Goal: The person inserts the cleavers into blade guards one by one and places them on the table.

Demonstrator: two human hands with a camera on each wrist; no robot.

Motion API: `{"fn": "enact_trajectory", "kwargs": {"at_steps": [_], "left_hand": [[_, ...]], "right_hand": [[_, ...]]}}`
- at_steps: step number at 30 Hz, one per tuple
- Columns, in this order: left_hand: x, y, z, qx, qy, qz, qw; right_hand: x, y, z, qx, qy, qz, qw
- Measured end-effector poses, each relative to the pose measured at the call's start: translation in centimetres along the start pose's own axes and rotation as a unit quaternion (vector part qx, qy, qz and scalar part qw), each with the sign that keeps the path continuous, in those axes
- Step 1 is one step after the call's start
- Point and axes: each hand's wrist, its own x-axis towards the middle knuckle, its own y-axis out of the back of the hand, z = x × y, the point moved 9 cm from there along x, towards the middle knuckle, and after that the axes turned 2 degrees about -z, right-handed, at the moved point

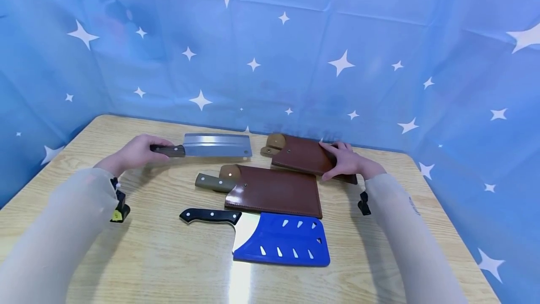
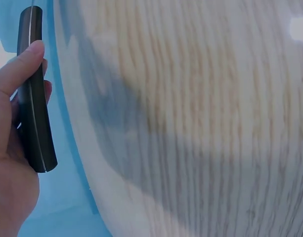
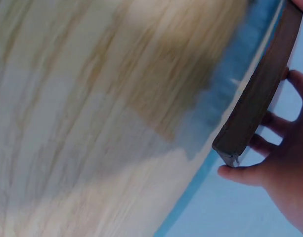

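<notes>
My left hand (image 1: 138, 155) grips the dark handle of a bare cleaver (image 1: 217, 146) at the back left, its broad steel blade pointing right. In the left wrist view, thumb and fingers wrap the handle (image 2: 36, 118). My right hand (image 1: 347, 161) holds the right end of a brown leather knife sheath (image 1: 297, 155), fingers spread over its far side and thumb at the near edge. The sheath's mouth and tan snap strap (image 1: 276, 141) face left, toward the blade tip. In the right wrist view the sheath (image 3: 257, 89) shows edge-on between thumb and fingers.
In front lies a second cleaver in a brown sheath (image 1: 274, 189), its olive-brown handle (image 1: 215, 182) to the left. Nearer still is a black-handled cleaver (image 1: 211, 215) in a slotted blue blade cover (image 1: 282, 238). A blue star-patterned curtain (image 1: 270, 36) hangs behind the wooden table (image 1: 168, 257).
</notes>
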Motion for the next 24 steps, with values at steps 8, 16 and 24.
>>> {"fn": "enact_trajectory", "kwargs": {"at_steps": [8, 16, 24], "left_hand": [[0.7, 0.5, 1.3, 0.008, -0.008, 0.011, 0.9999], [1.4, 0.6, 2.4, 0.018, -0.009, 0.019, 0.9996], [1.5, -0.1, 3.9, 0.035, -0.029, 0.016, 0.9988]], "right_hand": [[-0.6, 0.1, -1.2, -0.007, 0.012, 0.004, 0.9999], [-1.0, 0.5, -3.0, -0.008, 0.029, 0.009, 0.9995], [-1.4, 0.9, -4.1, -0.021, 0.028, 0.008, 0.9994]]}}
